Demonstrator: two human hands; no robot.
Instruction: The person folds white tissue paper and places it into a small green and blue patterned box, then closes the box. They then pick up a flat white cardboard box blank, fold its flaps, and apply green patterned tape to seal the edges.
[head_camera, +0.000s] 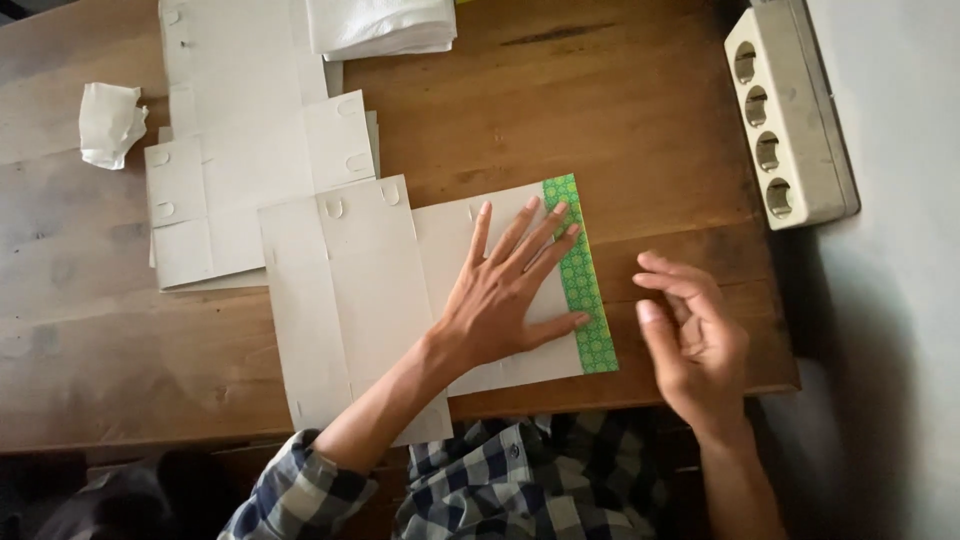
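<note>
A checked shirt in blue and white fills the bottom edge, closest to the lens, with its sleeve rolled back on the left forearm. Far to the left on the wooden table lies a crumpled scrap of white paper. Next to it rest flat pieces of grey cardboard, overlapping, and a folded white cloth sits at the top edge. A nearer grey cardboard sheet lies in front of the person, reaching the table's near edge. The left hand presses flat on it, fingers spread and apart, the fingertips touching a green patterned paper strip that lies along the sheet's right edge. The right hand hovers just beside the strip, off the table, fingers loosely curled and holding nothing. At the far right, a pale power strip with round sockets rests on the table's corner.
</note>
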